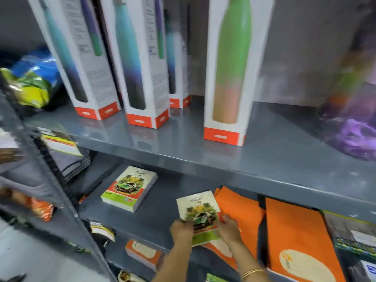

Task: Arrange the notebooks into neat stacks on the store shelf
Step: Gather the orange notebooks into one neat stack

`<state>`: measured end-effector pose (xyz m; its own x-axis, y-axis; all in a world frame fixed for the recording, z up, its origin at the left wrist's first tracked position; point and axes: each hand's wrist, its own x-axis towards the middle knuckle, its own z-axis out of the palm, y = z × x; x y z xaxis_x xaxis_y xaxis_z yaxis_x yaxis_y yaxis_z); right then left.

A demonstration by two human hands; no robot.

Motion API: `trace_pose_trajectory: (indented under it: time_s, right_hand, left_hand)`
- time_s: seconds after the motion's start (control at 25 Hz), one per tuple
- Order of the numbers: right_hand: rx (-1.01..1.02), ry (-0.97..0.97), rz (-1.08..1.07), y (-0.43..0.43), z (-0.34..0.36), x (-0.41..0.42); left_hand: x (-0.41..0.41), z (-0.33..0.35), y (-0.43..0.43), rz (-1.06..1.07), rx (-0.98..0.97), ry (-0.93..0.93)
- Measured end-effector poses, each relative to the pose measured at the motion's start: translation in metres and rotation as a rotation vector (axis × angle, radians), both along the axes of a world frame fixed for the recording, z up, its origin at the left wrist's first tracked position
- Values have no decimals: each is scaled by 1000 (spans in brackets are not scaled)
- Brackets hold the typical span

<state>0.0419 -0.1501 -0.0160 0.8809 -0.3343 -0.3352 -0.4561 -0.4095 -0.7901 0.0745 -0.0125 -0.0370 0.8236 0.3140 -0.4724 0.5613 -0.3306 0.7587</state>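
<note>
Both hands grip one notebook (200,215) at the near edge of the middle shelf (154,216): left hand (181,231) curled around its near-left corner, right hand (229,227) closed on its right edge, fingers over the cover. Notebook cover shows a green car among palm trees on a pale ground with a green band at the near end; it sits tilted, its far-right corner overlapping an orange bag (240,212) that lies flat to its right. Right wrist carries gold bangles (252,272). Second orange bag (297,237) with a cream oval print lies further right, beside the first. Stack of notebooks (130,188) with the same car cover rests on the same shelf, far-left of the held one and well apart from it, edges roughly squared. Upper shelf (264,155) holds bottle boxes, white with red bases: three tall boxes at left showing blue-to-dark bottles (130,64), a smaller one behind them, and one box at right with a green and tan bottle (232,64). Purple wrapped item (354,137) at far right of that shelf, blurred. Lower shelf shows an orange and cream pack (142,253), partly hidden. Frame is motion-blurred at the left edge; the packets there are not identifiable.
</note>
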Motion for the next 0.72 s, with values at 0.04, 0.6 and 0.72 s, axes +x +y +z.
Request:
trace_pose_trajectory:
  time_s: [0.04, 0.6, 0.72]
  right_hand:
    - [39, -3, -26, 4, 0, 6]
    - [292, -68, 75, 217, 39, 125]
    - [156, -39, 101, 254, -26, 169]
  left_hand:
    - [7, 4, 5, 28, -40, -7]
    - [145, 74, 240, 18, 190, -331]
    - [170, 56, 280, -19, 187, -303]
